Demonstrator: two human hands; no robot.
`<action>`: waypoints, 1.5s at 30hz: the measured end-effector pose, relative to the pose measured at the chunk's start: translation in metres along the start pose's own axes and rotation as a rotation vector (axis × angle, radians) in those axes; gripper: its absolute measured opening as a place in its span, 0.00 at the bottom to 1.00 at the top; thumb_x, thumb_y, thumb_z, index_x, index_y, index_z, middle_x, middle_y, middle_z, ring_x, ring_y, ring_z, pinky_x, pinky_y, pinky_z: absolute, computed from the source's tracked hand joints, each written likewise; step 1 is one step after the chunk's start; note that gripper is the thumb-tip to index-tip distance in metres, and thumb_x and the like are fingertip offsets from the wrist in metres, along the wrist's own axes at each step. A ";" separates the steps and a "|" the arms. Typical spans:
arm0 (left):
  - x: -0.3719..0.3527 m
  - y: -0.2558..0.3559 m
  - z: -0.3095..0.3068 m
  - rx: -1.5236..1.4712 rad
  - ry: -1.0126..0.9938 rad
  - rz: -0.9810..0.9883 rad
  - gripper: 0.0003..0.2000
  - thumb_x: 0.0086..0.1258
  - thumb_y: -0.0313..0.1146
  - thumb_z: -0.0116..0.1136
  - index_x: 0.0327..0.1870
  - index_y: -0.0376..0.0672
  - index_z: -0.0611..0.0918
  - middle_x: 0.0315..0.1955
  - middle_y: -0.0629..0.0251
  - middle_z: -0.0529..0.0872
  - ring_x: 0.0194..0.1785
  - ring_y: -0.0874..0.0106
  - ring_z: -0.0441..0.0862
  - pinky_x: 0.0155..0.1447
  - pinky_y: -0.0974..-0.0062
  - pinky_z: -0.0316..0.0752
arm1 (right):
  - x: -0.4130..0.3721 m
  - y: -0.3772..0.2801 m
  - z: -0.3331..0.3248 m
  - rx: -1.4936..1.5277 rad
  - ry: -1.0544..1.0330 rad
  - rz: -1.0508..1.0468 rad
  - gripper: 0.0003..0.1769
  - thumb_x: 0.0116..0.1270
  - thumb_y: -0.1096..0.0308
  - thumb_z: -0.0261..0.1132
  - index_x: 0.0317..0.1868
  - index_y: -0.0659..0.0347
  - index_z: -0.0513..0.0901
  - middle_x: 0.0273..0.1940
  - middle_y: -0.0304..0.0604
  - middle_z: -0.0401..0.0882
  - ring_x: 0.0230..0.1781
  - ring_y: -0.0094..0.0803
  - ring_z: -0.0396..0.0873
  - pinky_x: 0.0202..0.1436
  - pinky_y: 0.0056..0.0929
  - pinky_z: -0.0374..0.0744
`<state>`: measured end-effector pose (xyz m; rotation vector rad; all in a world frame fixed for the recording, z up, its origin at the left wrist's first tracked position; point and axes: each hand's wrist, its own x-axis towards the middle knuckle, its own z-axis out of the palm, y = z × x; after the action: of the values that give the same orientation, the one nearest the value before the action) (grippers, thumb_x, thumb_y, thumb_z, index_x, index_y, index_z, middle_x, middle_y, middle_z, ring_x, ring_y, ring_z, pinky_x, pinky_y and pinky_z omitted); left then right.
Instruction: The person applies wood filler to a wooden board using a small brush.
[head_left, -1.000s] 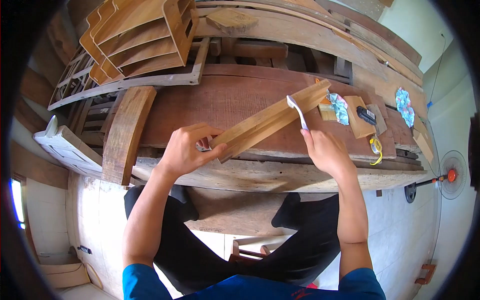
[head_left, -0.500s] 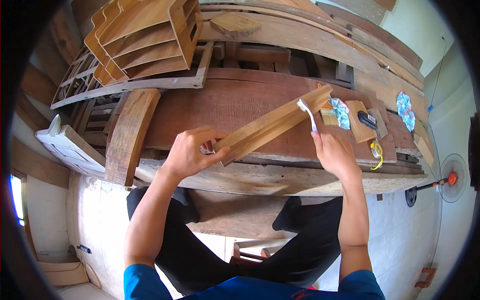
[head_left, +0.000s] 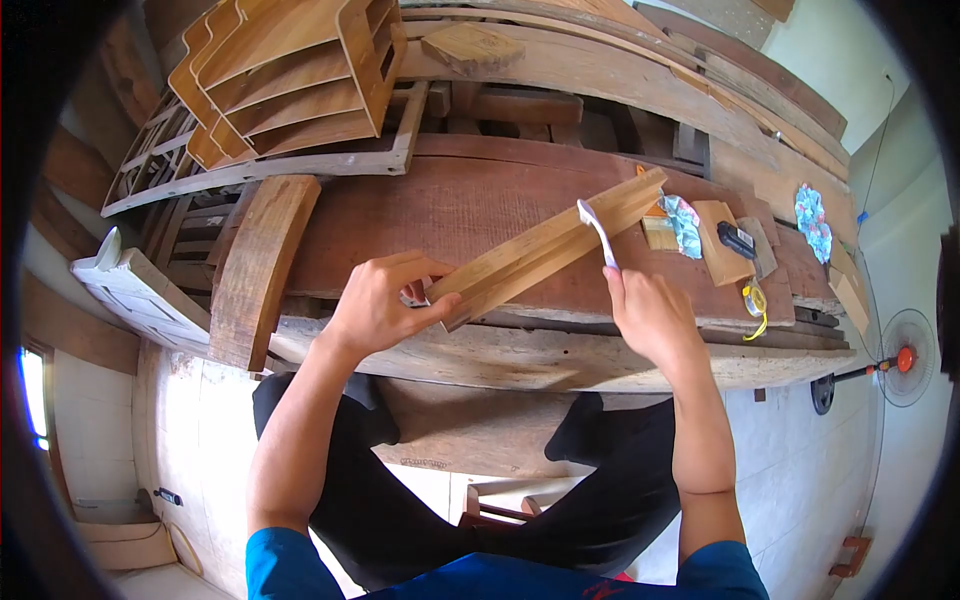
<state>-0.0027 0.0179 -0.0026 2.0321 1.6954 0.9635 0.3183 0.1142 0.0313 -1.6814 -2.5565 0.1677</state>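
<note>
A grooved strip of light wood (head_left: 530, 262) slants up to the right over the reddish-brown bench board (head_left: 400, 215). My left hand (head_left: 388, 305) grips its near lower end, thumb on one side and fingers on the other. In my right hand (head_left: 655, 315) is a white toothbrush (head_left: 603, 240), held by the handle with its head pointing up and left. The brush head lies against the strip's upper face, a little right of the strip's middle.
Right of the strip are a crumpled blue patterned wrapper (head_left: 682, 225), a black-handled tool (head_left: 736, 240) on a wooden block, and a yellow tape measure (head_left: 754, 298). A wooden tray rack (head_left: 290, 80) stands back left, above a thick plank (head_left: 265, 265). A fan (head_left: 905, 357) is far right.
My right hand and the toothbrush have moved left along the strip, toward my left hand. The left hand and the wooden strip have stayed in place.
</note>
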 end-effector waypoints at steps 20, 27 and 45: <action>-0.001 -0.001 -0.002 0.009 0.015 0.025 0.15 0.68 0.41 0.77 0.49 0.40 0.94 0.38 0.58 0.94 0.36 0.66 0.91 0.45 0.70 0.86 | 0.006 0.015 0.007 -0.012 0.034 0.028 0.34 0.89 0.49 0.49 0.33 0.65 0.88 0.31 0.64 0.87 0.35 0.67 0.87 0.44 0.62 0.83; -0.001 -0.002 -0.001 0.031 0.028 0.053 0.16 0.68 0.40 0.77 0.50 0.39 0.94 0.38 0.58 0.94 0.35 0.67 0.90 0.44 0.71 0.86 | 0.001 0.010 -0.005 -0.044 -0.015 0.034 0.34 0.88 0.48 0.49 0.34 0.65 0.88 0.32 0.64 0.88 0.36 0.67 0.87 0.45 0.63 0.83; 0.001 0.000 -0.001 -0.002 0.007 0.021 0.16 0.69 0.40 0.77 0.50 0.39 0.94 0.38 0.57 0.93 0.35 0.68 0.89 0.44 0.71 0.85 | 0.009 0.033 -0.001 0.006 0.031 0.036 0.37 0.89 0.47 0.46 0.32 0.68 0.86 0.33 0.68 0.86 0.39 0.69 0.86 0.46 0.62 0.80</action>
<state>-0.0036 0.0184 -0.0020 2.0513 1.6798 0.9795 0.3449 0.1359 0.0277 -1.7151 -2.5020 0.1508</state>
